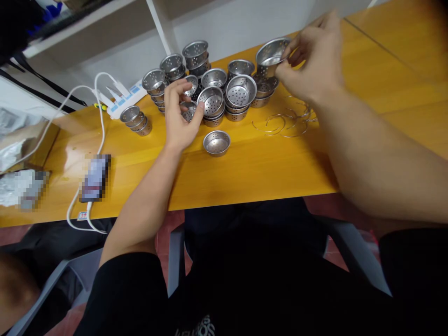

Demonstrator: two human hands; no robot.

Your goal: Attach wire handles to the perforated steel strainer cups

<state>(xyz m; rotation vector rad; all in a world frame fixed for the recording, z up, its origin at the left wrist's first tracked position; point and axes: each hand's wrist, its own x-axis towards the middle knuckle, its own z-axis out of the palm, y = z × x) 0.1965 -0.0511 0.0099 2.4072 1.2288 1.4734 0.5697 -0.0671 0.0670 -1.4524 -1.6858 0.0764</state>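
My right hand [313, 58] pinches the rim of a perforated metal cup [268, 69]. That cup is tilted and sits above a short stack of similar cups [263, 93] at the right of the group. My left hand [180, 114] has its fingers apart beside the front stacks. Its thumb is close to the rim of a perforated cup [212, 102]; I cannot tell whether they touch. Another cup [189, 111] is partly hidden behind the left fingers. Nearer to me, a single metal cup [217, 143] stands on the table.
Several cup stacks [194, 53] stand along the back of the wooden table [227, 182]. Thin wire rings [285, 125] lie under my right forearm. To the left are a small cup stack [136, 121], a power strip [128, 100], white cables and a phone [95, 178].
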